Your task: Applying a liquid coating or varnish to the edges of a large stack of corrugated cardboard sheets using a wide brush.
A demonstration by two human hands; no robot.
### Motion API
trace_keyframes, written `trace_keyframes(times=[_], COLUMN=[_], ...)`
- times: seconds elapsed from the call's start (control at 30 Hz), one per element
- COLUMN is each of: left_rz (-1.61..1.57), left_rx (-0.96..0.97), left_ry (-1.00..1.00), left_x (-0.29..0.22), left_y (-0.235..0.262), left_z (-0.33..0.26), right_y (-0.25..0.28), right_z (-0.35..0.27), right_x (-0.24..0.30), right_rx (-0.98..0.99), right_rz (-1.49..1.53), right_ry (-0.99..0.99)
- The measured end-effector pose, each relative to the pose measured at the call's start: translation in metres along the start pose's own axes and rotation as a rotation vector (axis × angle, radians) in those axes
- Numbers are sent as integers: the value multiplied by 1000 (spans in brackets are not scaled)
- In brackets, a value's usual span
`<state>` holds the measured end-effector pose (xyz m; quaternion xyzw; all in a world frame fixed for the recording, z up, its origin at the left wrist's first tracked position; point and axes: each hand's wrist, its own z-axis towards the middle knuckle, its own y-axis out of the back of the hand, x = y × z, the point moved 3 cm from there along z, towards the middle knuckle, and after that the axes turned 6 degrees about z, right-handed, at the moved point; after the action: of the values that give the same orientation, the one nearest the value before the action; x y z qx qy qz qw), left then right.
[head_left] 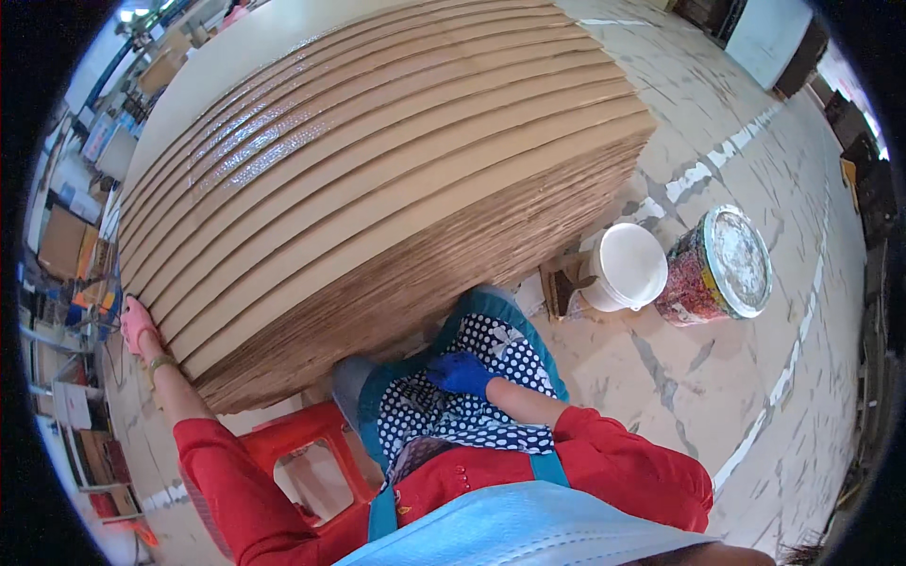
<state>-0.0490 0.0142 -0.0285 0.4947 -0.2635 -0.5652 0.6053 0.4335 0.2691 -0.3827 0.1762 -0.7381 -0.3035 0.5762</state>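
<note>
A big stack of brown cardboard sheets fills the middle, its upper sheets fanned out in overlapping steps. Glossy, wet-looking patches shine on several of the steps toward the far left. My left hand, in a pink glove, reaches to the stack's left edge and rests against the sheet ends, its fingers looking stretched out. In a blue glove, my right hand lies on the dotted apron over my lap, fingers curled in. Whatever might be inside that hand is hidden.
To the right of the stack stand a white bucket and a paint-stained drum with a smeared lid. A red plastic stool is under me. Cluttered shelves line the left side. White lines mark the floor.
</note>
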Motion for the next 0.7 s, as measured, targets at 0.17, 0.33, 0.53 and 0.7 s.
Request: trace_keyframes(times=[0.17, 0.33, 0.53, 0.7], left_rz=[-12, -44, -4, 20], left_rx=[9, -1, -7, -42], left_ry=[-19, -47, -18, 2], left_x=[-6, -20, -4, -1], left_y=[-7, 15, -3, -10], left_z=[2, -41, 2, 1], right_y=[-1, 4, 9, 14], right_z=[0, 0, 1, -6], right_x=[-7, -8, 3, 23], right_rx=[11, -18, 27, -126], right_rz=[0, -7, -49, 172], right_ry=[-25, -4, -35, 125])
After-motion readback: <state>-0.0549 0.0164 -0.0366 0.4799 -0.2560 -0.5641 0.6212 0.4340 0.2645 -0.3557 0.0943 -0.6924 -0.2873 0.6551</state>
